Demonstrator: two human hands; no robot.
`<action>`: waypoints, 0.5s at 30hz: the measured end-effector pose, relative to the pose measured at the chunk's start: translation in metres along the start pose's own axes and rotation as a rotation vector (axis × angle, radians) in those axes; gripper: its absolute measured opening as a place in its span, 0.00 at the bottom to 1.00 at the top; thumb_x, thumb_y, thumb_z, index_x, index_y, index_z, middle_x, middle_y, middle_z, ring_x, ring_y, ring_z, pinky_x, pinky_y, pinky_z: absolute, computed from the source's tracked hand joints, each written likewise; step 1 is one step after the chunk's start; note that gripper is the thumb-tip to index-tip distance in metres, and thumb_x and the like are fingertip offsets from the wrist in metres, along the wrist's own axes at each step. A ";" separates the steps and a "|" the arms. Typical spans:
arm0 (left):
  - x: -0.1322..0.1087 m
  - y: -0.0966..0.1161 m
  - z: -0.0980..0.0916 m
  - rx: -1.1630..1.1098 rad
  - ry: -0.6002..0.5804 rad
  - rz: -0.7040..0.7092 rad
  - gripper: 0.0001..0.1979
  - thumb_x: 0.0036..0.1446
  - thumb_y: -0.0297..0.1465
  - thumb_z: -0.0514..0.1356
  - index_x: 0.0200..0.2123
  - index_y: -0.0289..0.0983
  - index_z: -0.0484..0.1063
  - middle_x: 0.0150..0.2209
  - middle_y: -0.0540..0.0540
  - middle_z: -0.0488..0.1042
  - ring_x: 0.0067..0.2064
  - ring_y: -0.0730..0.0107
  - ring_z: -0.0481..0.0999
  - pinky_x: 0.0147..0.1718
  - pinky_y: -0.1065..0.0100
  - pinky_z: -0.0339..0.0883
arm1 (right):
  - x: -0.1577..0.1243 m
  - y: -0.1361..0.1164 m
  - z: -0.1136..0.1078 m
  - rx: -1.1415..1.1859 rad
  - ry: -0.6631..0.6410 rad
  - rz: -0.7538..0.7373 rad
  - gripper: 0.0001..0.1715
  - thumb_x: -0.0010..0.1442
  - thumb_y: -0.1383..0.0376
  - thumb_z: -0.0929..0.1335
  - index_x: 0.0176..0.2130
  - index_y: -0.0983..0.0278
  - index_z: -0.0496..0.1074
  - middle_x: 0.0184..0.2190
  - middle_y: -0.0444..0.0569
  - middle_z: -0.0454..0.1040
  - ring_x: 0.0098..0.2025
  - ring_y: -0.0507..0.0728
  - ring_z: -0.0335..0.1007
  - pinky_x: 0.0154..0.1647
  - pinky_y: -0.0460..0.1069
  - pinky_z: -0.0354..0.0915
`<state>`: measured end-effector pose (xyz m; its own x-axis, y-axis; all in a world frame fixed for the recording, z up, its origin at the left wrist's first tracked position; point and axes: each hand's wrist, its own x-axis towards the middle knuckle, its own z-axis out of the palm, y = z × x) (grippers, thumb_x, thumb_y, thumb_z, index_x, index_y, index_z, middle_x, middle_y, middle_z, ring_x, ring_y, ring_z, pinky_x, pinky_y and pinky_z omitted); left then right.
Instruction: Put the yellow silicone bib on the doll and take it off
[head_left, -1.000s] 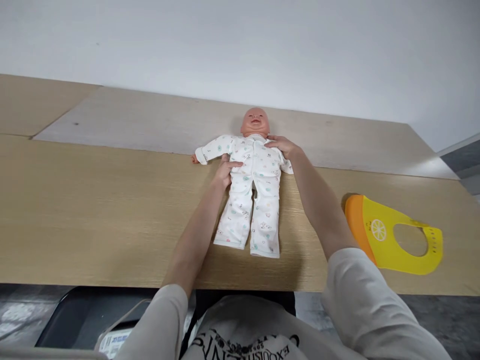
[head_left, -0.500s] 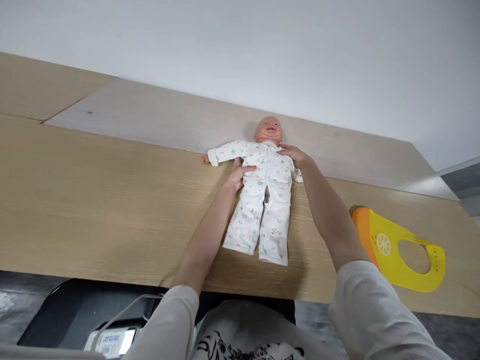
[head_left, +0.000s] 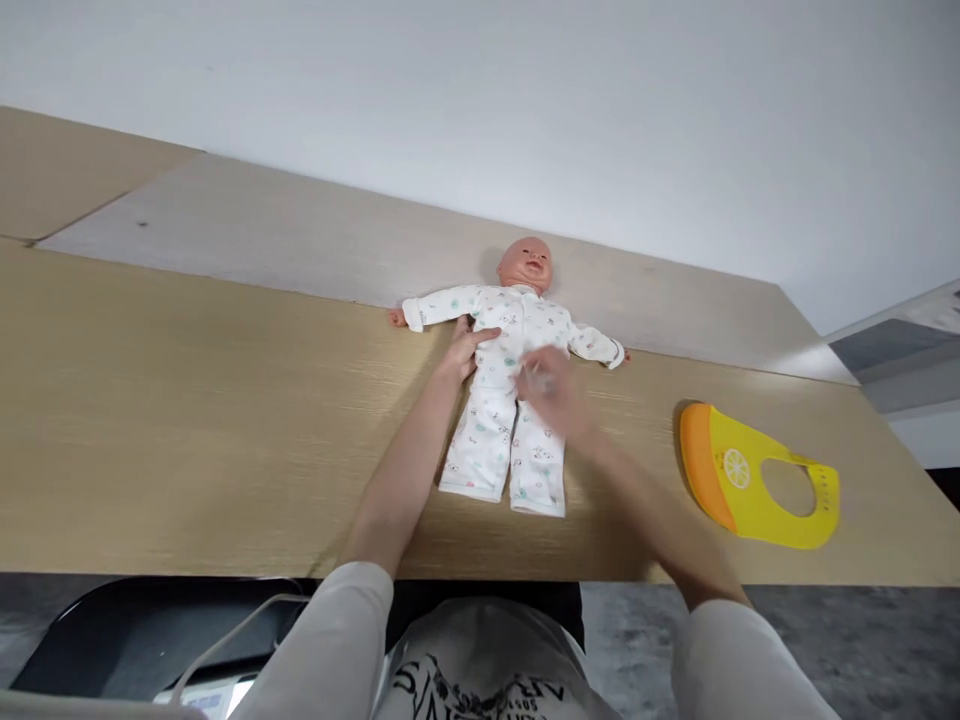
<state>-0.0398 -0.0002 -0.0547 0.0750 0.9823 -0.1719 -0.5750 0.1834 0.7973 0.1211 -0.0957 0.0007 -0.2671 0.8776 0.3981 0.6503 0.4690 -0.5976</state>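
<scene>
A baby doll (head_left: 517,335) in a white printed sleepsuit lies on its back on the wooden table (head_left: 187,420), head toward the wall, both arms spread. My left hand (head_left: 466,350) rests on the doll's side under its arm, thumb across the suit. My right hand (head_left: 546,385) is blurred above the doll's hip and upper legs, fingers apart, holding nothing. A yellow and orange silicone bib (head_left: 757,478) with a lemon print lies flat on the table to the right of the doll, apart from both hands.
A paler board (head_left: 300,240) runs along the back of the table against the white wall. Below the table's front edge there is a dark chair or bag (head_left: 150,630) with a white cable.
My right hand has left the doll's shoulder and drawn back toward me over its hips. The doll's far arm now lies uncovered. My left hand stays at the doll's side.
</scene>
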 end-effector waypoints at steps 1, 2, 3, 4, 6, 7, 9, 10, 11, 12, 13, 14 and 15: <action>0.000 0.000 0.000 0.004 0.002 0.005 0.38 0.32 0.24 0.73 0.49 0.40 0.62 0.57 0.38 0.72 0.59 0.46 0.72 0.58 0.49 0.68 | -0.031 -0.019 0.010 -0.053 -0.102 -0.159 0.11 0.62 0.57 0.66 0.41 0.62 0.71 0.40 0.51 0.72 0.44 0.58 0.67 0.49 0.55 0.64; 0.000 -0.001 0.000 0.007 0.003 0.012 0.38 0.32 0.24 0.73 0.49 0.40 0.62 0.56 0.38 0.72 0.59 0.46 0.72 0.58 0.49 0.68 | -0.060 -0.035 0.020 -0.151 -0.177 -0.264 0.13 0.60 0.56 0.68 0.41 0.61 0.72 0.41 0.52 0.72 0.45 0.60 0.66 0.46 0.56 0.64; 0.000 -0.002 0.000 0.009 0.003 0.019 0.38 0.32 0.24 0.73 0.49 0.40 0.62 0.56 0.39 0.73 0.58 0.47 0.72 0.58 0.50 0.68 | -0.084 -0.046 0.030 -0.261 -0.205 -0.322 0.13 0.59 0.57 0.69 0.41 0.62 0.73 0.41 0.53 0.72 0.45 0.62 0.65 0.44 0.56 0.63; 0.000 -0.002 0.000 0.008 0.002 0.029 0.37 0.32 0.24 0.72 0.48 0.40 0.62 0.55 0.39 0.73 0.58 0.47 0.72 0.57 0.50 0.68 | -0.102 -0.052 0.039 -0.362 -0.225 -0.355 0.11 0.59 0.60 0.69 0.41 0.62 0.73 0.41 0.54 0.71 0.44 0.62 0.64 0.41 0.56 0.62; -0.001 -0.004 0.000 -0.006 -0.006 0.053 0.36 0.33 0.26 0.72 0.48 0.40 0.63 0.55 0.39 0.73 0.58 0.49 0.73 0.57 0.52 0.68 | -0.124 -0.052 0.049 -0.505 -0.206 -0.354 0.07 0.60 0.66 0.68 0.40 0.64 0.74 0.40 0.56 0.71 0.42 0.62 0.63 0.38 0.56 0.60; -0.002 -0.005 0.000 -0.016 -0.011 0.067 0.35 0.33 0.26 0.72 0.48 0.40 0.63 0.55 0.39 0.73 0.58 0.49 0.73 0.57 0.53 0.68 | -0.129 -0.049 0.051 -0.544 -0.193 -0.340 0.06 0.60 0.69 0.68 0.39 0.65 0.74 0.40 0.56 0.71 0.41 0.62 0.62 0.38 0.56 0.59; -0.005 -0.008 0.000 -0.040 -0.015 0.113 0.34 0.34 0.28 0.71 0.48 0.41 0.64 0.57 0.39 0.72 0.59 0.51 0.72 0.57 0.55 0.68 | -0.134 -0.041 0.050 -0.578 -0.152 -0.326 0.06 0.61 0.71 0.66 0.35 0.65 0.74 0.38 0.55 0.72 0.39 0.61 0.62 0.38 0.56 0.59; -0.007 -0.010 -0.001 -0.053 -0.014 0.139 0.34 0.35 0.28 0.71 0.49 0.41 0.65 0.58 0.40 0.71 0.60 0.52 0.71 0.58 0.57 0.67 | -0.136 -0.038 0.048 -0.589 -0.122 -0.334 0.07 0.62 0.71 0.66 0.34 0.65 0.74 0.37 0.55 0.72 0.39 0.60 0.62 0.38 0.56 0.59; -0.009 -0.012 -0.002 -0.067 -0.005 0.160 0.34 0.36 0.28 0.70 0.50 0.41 0.65 0.59 0.41 0.70 0.60 0.53 0.71 0.58 0.59 0.67 | -0.139 -0.036 0.047 -0.600 -0.087 -0.354 0.08 0.63 0.71 0.66 0.34 0.65 0.74 0.36 0.54 0.72 0.38 0.60 0.62 0.38 0.56 0.59; -0.012 -0.015 -0.003 -0.081 0.014 0.172 0.35 0.37 0.28 0.69 0.51 0.42 0.65 0.60 0.42 0.69 0.60 0.54 0.70 0.58 0.60 0.67 | -0.142 -0.036 0.045 -0.607 -0.050 -0.375 0.08 0.63 0.70 0.65 0.33 0.65 0.74 0.35 0.53 0.72 0.38 0.59 0.61 0.38 0.55 0.60; -0.016 -0.018 -0.004 -0.094 0.044 0.169 0.36 0.38 0.29 0.69 0.53 0.43 0.64 0.60 0.42 0.69 0.60 0.56 0.71 0.57 0.61 0.67 | -0.145 -0.036 0.044 -0.601 -0.017 -0.393 0.08 0.64 0.70 0.65 0.33 0.65 0.74 0.35 0.53 0.72 0.38 0.59 0.62 0.39 0.55 0.60; -0.021 -0.020 -0.005 -0.097 0.083 0.153 0.37 0.39 0.29 0.68 0.55 0.44 0.62 0.59 0.43 0.70 0.59 0.57 0.71 0.56 0.61 0.68 | -0.148 -0.038 0.043 -0.578 0.005 -0.406 0.08 0.63 0.70 0.66 0.33 0.65 0.73 0.35 0.52 0.72 0.38 0.59 0.62 0.39 0.55 0.61; -0.027 -0.022 -0.007 -0.085 0.131 0.133 0.38 0.41 0.30 0.67 0.57 0.45 0.60 0.58 0.43 0.71 0.58 0.58 0.72 0.55 0.61 0.68 | -0.150 -0.040 0.041 -0.530 0.013 -0.415 0.08 0.63 0.71 0.66 0.32 0.65 0.73 0.36 0.52 0.73 0.39 0.59 0.63 0.40 0.56 0.63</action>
<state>-0.0344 -0.0315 -0.0716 -0.1100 0.9830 -0.1468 -0.6402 0.0429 0.7670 0.1062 -0.2426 -0.0636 -0.5638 0.6325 0.5311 0.7578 0.6518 0.0281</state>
